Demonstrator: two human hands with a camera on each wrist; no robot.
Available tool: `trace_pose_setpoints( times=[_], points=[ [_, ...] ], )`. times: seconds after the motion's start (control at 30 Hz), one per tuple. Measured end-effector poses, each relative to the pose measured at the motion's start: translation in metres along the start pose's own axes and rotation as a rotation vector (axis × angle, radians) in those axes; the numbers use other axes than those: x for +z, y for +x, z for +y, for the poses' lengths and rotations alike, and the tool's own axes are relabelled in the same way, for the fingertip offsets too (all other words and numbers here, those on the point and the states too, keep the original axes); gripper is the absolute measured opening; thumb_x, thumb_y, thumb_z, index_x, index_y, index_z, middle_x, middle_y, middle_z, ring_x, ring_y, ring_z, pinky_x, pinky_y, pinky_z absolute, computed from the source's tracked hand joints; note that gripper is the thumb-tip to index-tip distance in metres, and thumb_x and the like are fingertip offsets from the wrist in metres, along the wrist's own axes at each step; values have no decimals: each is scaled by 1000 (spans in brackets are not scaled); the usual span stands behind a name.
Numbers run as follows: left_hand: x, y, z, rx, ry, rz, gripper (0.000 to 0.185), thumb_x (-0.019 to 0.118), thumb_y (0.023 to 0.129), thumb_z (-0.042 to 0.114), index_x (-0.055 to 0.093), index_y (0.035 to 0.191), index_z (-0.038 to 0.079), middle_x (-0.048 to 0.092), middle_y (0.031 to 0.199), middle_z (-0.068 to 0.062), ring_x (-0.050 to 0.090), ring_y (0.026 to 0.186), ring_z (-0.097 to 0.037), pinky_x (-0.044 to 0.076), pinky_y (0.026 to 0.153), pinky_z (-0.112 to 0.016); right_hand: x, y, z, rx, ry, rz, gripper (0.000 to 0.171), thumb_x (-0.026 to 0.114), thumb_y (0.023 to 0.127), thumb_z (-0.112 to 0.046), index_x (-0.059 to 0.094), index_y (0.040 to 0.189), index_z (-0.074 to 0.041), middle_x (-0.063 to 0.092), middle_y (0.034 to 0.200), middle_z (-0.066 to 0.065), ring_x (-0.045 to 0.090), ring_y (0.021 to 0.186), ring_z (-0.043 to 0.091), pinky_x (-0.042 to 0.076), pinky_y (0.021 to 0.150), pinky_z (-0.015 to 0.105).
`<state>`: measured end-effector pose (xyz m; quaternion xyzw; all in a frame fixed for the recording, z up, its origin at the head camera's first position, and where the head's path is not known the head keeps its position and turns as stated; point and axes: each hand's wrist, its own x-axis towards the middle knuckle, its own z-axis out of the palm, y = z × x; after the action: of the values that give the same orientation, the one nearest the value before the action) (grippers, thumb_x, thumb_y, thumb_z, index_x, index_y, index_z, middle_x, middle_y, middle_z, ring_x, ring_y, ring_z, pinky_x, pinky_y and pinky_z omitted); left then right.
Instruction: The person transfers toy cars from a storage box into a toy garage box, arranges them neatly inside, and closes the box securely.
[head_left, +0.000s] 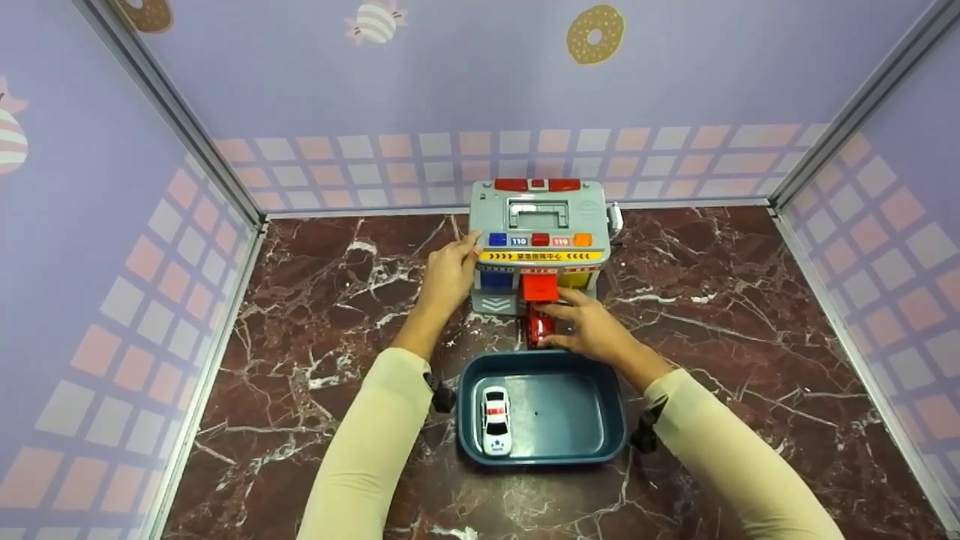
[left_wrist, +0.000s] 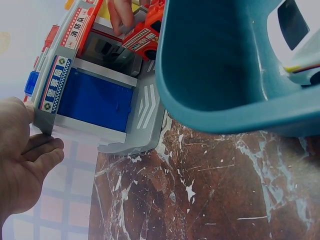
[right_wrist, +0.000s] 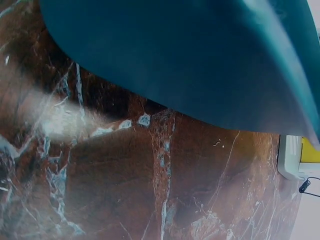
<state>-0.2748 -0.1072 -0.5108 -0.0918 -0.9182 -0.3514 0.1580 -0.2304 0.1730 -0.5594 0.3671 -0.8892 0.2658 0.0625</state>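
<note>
The right hand (head_left: 592, 330) has its grip closed on a small red fire truck (head_left: 537, 327), thumb and fingers pinching it from the 3 o'clock side, right at the mouth of the middle bay of the toy garage (head_left: 537, 225). The truck sits on the worktop (head_left: 750, 315) with its long axis running 12 to 6 o'clock, its far end toward the raised red door (head_left: 539, 287) and its near end toward the blue tray (head_left: 611, 420), which lies just beside it at 6 o'clock. From the grip the truck lies at about 9 o'clock, touching the fingers, so this hand is plainly the nearer one. The left hand (head_left: 448, 274) is flat against the garage's left wall at about 9 o'clock of the building, fingers straight and resting on the upper edge, not curled round anything; the left wrist view shows the palm (left_wrist: 22, 165) beside the grey corner next to the blue bay door (left_wrist: 95, 100). In the tray, along its left side, lies a white police car (head_left: 495, 420), also pointing 12 to 6 o'clock, well apart from either hand. The right wrist view shows only the tray's underside and the marbled worktop.
</note>
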Motion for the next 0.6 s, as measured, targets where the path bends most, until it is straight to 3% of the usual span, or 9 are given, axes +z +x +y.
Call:
trace_pose_setpoints(
  times=[0.33,0.6],
  points=[
    [0,0,0,-12,-8,-8,36,60,103,26,67,136,13,73,125,-14,68,120,-31,55,103,-45,2,2,-2,-69,-38,35,48,85,84,-29,72,128,-16,62,137,14,66,119,34,56,99,48],
    [0,0,0,-31,1,-22,36,59,103,29,67,136,16,74,124,-13,68,120,-30,54,104,-44,3,3,-1,-77,-93,43,47,83,86,-32,72,129,-16,64,134,12,59,125,34,51,106,50]
  ],
)
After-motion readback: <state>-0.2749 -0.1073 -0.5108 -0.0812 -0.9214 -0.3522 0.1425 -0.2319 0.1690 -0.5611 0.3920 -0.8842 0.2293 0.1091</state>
